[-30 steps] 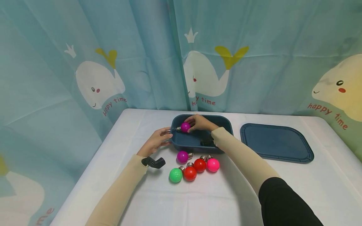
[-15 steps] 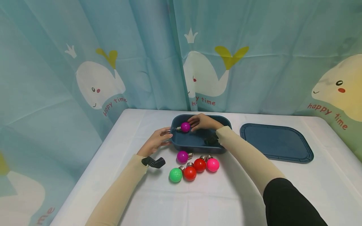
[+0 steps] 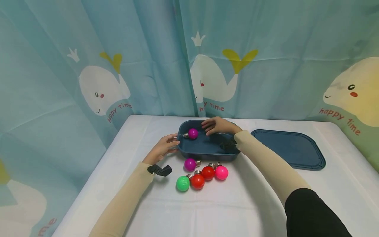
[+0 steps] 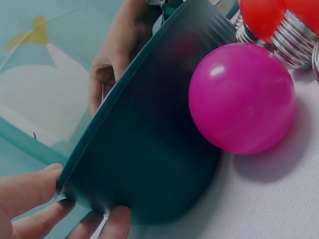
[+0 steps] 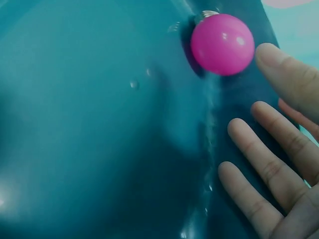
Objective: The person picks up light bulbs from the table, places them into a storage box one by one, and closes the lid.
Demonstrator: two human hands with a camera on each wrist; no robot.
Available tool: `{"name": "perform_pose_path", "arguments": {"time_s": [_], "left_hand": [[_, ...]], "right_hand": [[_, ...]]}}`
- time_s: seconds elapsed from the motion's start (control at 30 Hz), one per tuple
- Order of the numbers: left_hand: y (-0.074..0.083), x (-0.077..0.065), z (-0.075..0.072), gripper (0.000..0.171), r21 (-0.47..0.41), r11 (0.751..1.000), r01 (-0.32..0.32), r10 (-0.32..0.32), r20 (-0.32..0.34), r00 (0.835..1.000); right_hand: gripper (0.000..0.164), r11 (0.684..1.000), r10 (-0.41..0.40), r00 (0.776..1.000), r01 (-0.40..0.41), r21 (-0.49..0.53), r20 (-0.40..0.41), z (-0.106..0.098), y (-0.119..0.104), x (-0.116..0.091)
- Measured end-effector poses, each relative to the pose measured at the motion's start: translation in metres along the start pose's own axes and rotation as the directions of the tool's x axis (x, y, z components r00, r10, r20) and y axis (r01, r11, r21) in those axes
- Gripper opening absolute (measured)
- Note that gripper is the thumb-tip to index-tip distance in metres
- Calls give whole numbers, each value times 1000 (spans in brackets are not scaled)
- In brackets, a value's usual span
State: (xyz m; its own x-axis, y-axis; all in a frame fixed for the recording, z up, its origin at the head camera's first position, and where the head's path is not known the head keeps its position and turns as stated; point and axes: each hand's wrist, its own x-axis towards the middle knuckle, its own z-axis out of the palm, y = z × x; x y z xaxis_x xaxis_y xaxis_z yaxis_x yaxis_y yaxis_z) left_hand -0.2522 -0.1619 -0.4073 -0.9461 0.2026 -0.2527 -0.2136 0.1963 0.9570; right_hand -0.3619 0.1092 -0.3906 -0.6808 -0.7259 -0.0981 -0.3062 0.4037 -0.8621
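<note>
A purple light bulb [image 3: 193, 133] lies inside the dark blue plastic bin [image 3: 207, 156], close to its left end. My right hand [image 3: 220, 126] hovers over the bin to the right of that bulb, fingers loosely spread and holding nothing. In the right wrist view the fingertips [image 5: 239, 130] are apart from the bulb [image 5: 223, 45]. My left hand [image 3: 163, 147] rests its fingertips against the outside of the bin's left end, right at the rim, as the left wrist view also shows. A second purple bulb [image 3: 190, 164] lies on the table just in front of the bin.
On the white tablecloth [image 3: 177, 214], nearer to me, lie a green bulb [image 3: 183, 183], two red bulbs [image 3: 197, 181] and a pink bulb [image 3: 221, 172]. A flat dark blue lid [image 3: 290, 148] lies to the right. A whale-print curtain [image 3: 160, 65] hangs behind.
My right hand has let go of the purple bulb in the bin and drawn away to the right. The left hand stays at the bin's end.
</note>
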Motion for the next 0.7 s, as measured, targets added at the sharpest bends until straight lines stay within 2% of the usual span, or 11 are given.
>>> {"name": "perform_pose_path", "arguments": {"time_s": [0.17, 0.4, 0.57, 0.7], "left_hand": [[-1, 0, -1, 53, -11, 1000, -7, 8, 11, 1000], [-1, -4, -4, 57, -13, 999, -52, 52, 26, 998], [-1, -1, -2, 53, -8, 1000, -20, 20, 18, 1000], [1, -1, -1, 53, -12, 1000, -2, 3, 16, 1000]], "right_hand": [[56, 1000, 2, 1000, -2, -25, -9, -10, -3, -10], [55, 999, 14, 1000, -15, -39, -21, -20, -15, -25], [56, 1000, -8, 1000, 7, -19, -23, -24, -22, -37], [56, 999, -18, 999, 16, -45, -30, -27, -28, -49]]}}
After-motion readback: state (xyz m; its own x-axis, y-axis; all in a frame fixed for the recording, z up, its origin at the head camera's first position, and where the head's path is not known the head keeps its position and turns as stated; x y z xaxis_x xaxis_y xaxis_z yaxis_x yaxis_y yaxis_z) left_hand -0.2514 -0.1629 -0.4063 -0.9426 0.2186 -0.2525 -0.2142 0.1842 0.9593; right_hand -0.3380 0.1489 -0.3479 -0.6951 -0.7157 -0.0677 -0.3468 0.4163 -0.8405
